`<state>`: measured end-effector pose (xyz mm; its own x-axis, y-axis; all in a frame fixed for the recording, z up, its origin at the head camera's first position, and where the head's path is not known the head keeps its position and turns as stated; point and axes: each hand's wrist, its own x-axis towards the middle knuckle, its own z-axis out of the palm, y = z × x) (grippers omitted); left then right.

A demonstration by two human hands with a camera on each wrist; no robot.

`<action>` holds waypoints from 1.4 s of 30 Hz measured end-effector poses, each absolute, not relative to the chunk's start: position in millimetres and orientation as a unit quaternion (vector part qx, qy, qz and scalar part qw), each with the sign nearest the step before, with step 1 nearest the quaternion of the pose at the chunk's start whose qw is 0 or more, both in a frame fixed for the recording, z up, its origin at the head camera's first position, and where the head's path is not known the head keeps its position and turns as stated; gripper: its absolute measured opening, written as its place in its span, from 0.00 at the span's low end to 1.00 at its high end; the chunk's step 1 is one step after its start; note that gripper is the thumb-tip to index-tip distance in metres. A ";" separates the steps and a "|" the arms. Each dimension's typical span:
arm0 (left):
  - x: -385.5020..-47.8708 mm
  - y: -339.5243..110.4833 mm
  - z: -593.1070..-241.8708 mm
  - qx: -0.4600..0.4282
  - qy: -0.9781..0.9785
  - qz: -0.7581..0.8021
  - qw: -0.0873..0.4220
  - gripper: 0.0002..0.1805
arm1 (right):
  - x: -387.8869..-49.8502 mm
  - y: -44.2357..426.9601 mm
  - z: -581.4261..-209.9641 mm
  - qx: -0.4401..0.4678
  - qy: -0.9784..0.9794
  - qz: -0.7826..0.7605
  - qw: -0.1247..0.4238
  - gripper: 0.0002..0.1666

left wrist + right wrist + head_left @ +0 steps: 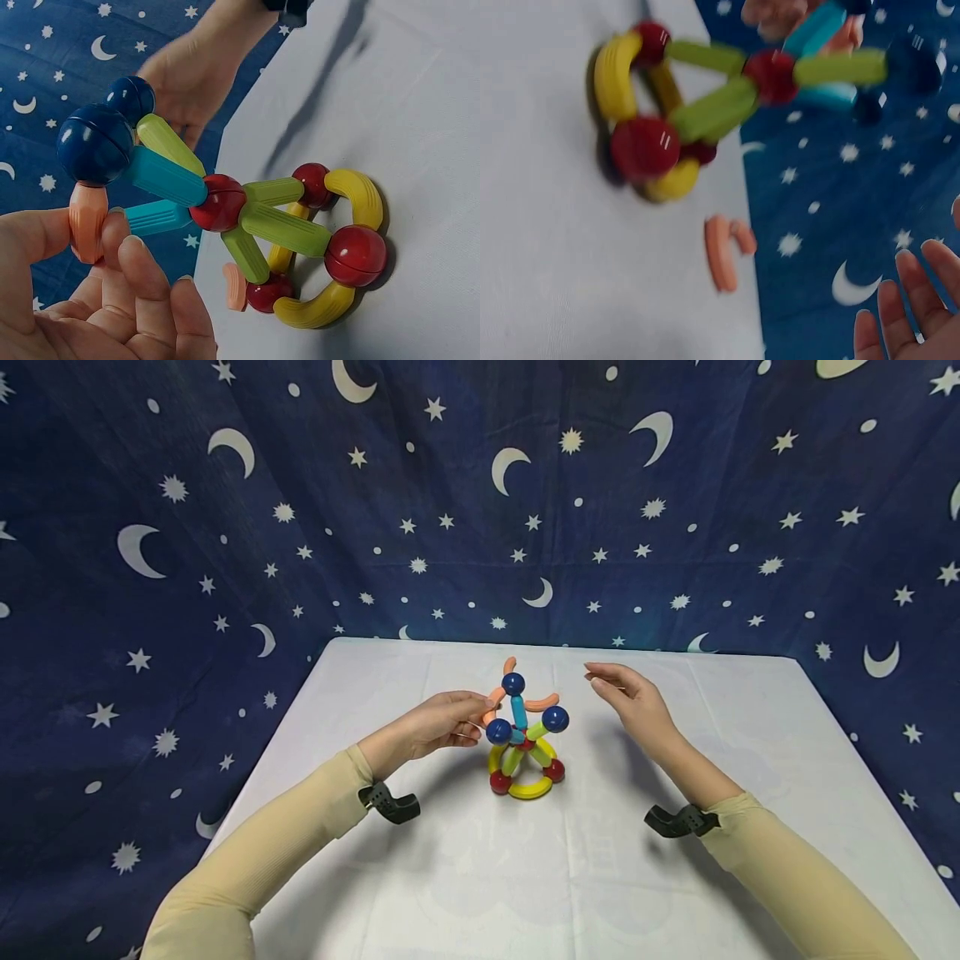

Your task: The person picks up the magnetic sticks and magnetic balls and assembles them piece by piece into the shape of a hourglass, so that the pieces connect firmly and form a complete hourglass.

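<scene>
A ball-and-stick model stands on the table. Yellow curved sticks (531, 789) and red balls form its ring base. Green sticks (285, 228) rise from it to a central red ball (223, 202). From there, two light-blue sticks (169, 175) and one green stick reach outward to dark blue balls (555, 719). At the model's left side my left hand (450, 720) pinches an orange curved stick (88, 223) between thumb and fingers, its end against a dark blue ball (94, 146). My right hand (633, 700) hovers right of the model with relaxed fingers, holding nothing.
Two loose orange curved sticks lie on the white table behind the model, one to the right (542, 702) and one farther back (510, 665). A dark blue star-and-moon cloth (480, 527) hangs behind the table. Each wrist wears a black mount (390, 803).
</scene>
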<state>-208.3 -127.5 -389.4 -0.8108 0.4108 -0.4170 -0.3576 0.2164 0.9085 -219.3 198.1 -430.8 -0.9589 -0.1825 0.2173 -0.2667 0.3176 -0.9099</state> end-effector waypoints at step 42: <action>-208.2 -127.5 -389.0 0.017 0.716 0.626 0.310 0.22 | -281.5 193.0 -503.5 0.178 -0.945 0.272 0.011 0.15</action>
<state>-208.2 -127.5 -389.0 -0.8075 0.4122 -0.4219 -0.3631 0.2163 0.9063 -281.5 193.0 -503.5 -0.9362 -0.3313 0.1175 -0.3431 0.7880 -0.5112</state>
